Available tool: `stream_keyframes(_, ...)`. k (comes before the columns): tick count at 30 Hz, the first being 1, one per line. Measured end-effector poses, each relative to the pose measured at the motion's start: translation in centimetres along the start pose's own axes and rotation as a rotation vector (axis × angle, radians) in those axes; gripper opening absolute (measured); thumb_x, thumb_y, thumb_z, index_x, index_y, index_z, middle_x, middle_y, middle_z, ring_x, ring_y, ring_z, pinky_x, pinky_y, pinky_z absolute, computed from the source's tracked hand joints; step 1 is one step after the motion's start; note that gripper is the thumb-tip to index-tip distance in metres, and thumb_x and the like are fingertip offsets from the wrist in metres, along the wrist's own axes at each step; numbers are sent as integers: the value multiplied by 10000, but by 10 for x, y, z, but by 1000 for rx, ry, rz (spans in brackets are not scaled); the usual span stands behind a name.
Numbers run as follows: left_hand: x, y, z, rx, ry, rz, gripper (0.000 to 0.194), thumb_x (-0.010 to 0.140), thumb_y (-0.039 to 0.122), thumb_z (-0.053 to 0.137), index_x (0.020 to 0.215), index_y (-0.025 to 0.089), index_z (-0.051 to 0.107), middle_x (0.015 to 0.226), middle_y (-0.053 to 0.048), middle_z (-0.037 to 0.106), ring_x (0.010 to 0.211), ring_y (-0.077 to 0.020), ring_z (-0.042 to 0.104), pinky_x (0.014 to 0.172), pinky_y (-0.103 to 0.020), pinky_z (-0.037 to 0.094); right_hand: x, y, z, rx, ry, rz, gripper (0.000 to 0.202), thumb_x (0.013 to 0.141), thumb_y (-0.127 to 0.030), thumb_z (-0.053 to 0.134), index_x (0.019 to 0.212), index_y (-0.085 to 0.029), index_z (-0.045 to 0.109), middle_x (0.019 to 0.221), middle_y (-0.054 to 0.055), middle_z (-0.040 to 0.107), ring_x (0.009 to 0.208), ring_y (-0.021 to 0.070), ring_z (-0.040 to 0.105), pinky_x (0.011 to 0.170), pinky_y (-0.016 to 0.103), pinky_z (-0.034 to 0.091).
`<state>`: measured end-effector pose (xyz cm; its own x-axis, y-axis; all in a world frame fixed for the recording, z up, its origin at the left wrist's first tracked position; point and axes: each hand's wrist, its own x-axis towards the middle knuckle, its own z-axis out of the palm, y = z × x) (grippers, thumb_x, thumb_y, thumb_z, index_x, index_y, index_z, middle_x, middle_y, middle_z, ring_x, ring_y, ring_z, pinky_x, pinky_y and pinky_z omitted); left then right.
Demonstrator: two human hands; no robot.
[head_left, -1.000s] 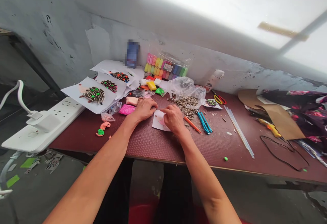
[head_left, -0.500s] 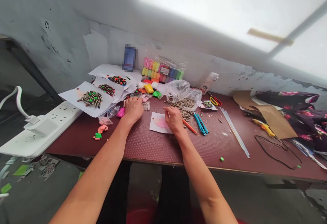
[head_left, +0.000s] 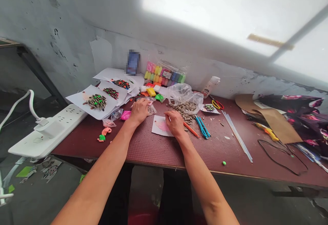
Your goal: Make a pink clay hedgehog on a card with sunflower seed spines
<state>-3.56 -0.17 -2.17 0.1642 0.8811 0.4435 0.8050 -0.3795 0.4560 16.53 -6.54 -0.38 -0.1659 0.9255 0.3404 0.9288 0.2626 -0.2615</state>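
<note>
Paper (head_left: 161,126) partly under right hand (head_left: 175,123)

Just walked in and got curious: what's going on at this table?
Someone is working barehanded at a dark red textured table. The left hand is at a crumpled clear plastic packet; whether it grips it is unclear. The right hand is over the right part of a white paper card with a pink shape. Beyond it lies a heap of grey-brown seeds; at left, white paper sheets carry seed-covered shapes.
</note>
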Motion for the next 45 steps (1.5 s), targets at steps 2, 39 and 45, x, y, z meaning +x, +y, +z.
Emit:
stream_keyframes(2, 3, -5, -1, -7, 86, -54, 394, 856, 113, 436, 1059, 188, 765, 1105, -140, 701, 1055, -283, 617, 964, -430, 484, 0, 0, 1, -5, -4, -2, 282, 962, -167, 500, 1068, -195, 759, 987, 86, 743, 936, 213, 631, 874, 309, 452)
stream_keyframes(39, -1, 9, -18, 85, 207, -90, 466, 840, 138, 520, 1300, 139, 595, 1239, -192, 619, 1198, -373, 531, 1055, -536, 379, 0, 6, 1, -122, -106, 77, 276, 953, -167, 529, 1092, -208, 764, 1032, 101, 715, 996, 230, 590, 868, 318, 440)
stream_keyframes(45, 5, 11, -7, -301, 201, -13, 370, 867, 118, 427, 1105, 184, 703, 1111, -102, 705, 1109, -247, 620, 1020, -397, 486, 3, 2, 8, -68, -104, 43, 277, 936, -146, 543, 1078, -215, 770, 990, 90, 714, 955, 216, 592, 846, 306, 448)
